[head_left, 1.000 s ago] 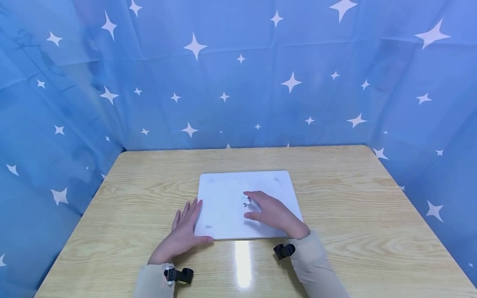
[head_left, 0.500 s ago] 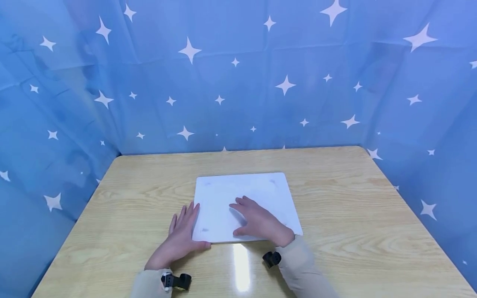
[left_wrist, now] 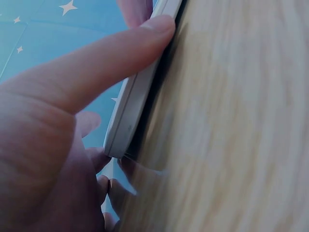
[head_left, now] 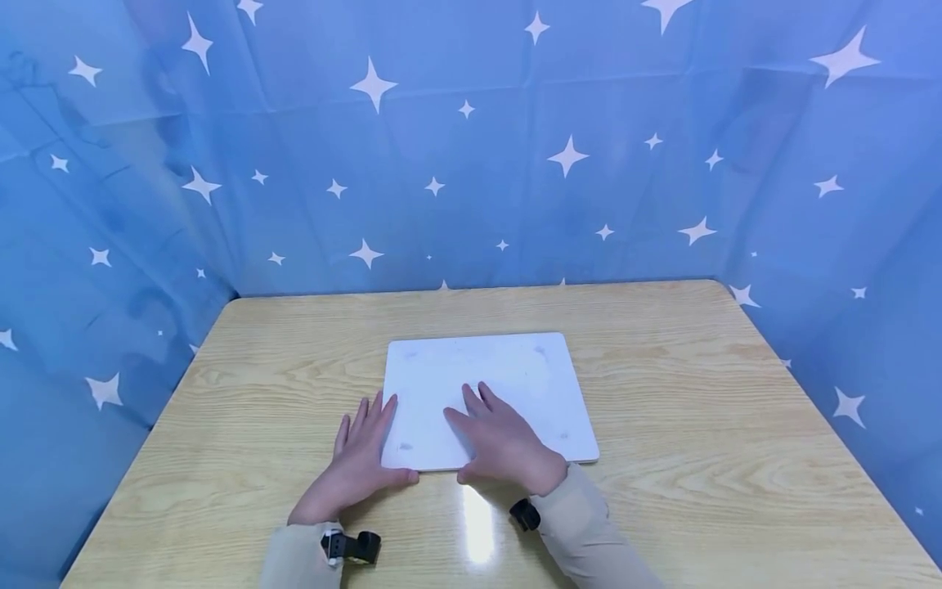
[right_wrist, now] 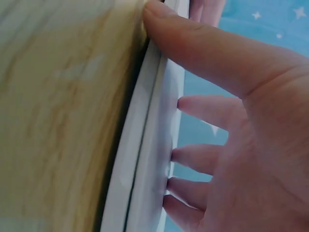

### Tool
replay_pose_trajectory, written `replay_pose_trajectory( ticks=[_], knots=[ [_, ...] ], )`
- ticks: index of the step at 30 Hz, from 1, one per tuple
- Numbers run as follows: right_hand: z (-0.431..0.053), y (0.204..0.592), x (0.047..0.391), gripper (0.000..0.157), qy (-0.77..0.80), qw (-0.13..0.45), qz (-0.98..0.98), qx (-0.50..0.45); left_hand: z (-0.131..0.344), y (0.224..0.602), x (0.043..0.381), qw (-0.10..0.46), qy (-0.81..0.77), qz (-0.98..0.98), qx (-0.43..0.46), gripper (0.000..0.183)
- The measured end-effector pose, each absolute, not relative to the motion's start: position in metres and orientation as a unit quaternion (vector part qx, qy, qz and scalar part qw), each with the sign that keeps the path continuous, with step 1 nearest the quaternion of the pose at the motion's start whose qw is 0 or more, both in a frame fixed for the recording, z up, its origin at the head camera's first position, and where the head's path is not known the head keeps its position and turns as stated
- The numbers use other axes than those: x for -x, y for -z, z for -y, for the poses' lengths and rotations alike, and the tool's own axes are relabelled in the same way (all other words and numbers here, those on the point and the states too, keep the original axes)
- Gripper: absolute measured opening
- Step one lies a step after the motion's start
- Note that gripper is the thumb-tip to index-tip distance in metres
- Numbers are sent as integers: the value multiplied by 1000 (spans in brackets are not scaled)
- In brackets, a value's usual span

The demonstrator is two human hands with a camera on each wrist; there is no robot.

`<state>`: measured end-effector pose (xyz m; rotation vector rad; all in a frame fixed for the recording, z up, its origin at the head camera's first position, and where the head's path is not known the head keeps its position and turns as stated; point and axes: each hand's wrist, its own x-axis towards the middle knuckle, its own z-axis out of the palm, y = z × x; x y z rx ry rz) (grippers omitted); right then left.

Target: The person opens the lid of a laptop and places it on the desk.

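Note:
A white closed laptop (head_left: 511,357) lies flat on the wooden table, with dark smudges near its lid corners. My left hand (head_left: 358,463) braces its front left corner: the fingers spread along the left side and the thumb touches the front edge. In the left wrist view that thumb (left_wrist: 140,42) lies straight across the laptop's side. My right hand (head_left: 506,448) rests over the middle of the lid, hiding part of it. In the right wrist view its fingertips (right_wrist: 173,155) touch the lid while the thumb (right_wrist: 170,24) reaches the front edge by the seam.
The wooden table (head_left: 706,425) extends on all sides of the laptop. Behind and beside it hangs a blue curtain (head_left: 471,164) with white stars. A black wrist camera (head_left: 352,546) sits on the left wrist and another camera (head_left: 525,514) on the right.
My right hand has moved left and toward me over the lid, its thumb now at the front edge. The left hand keeps its place at the corner.

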<state>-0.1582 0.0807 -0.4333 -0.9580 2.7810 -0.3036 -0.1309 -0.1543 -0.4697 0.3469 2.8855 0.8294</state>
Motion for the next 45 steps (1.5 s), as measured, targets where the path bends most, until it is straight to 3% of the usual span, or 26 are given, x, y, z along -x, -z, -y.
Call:
replay_pose_trajectory(
  ticks=[24,33,45],
  knots=[
    [-83,434,160,79,102,53,-923,366,156,468,131,65,-274,-952,-117,116],
    [-87,432,161,82,107,85,-923,361,156,468,131,69,-278,-951,-117,113],
    [-92,429,162,78,122,77,-915,376,156,470,131,67,-279,-951,-117,112]
  ],
)
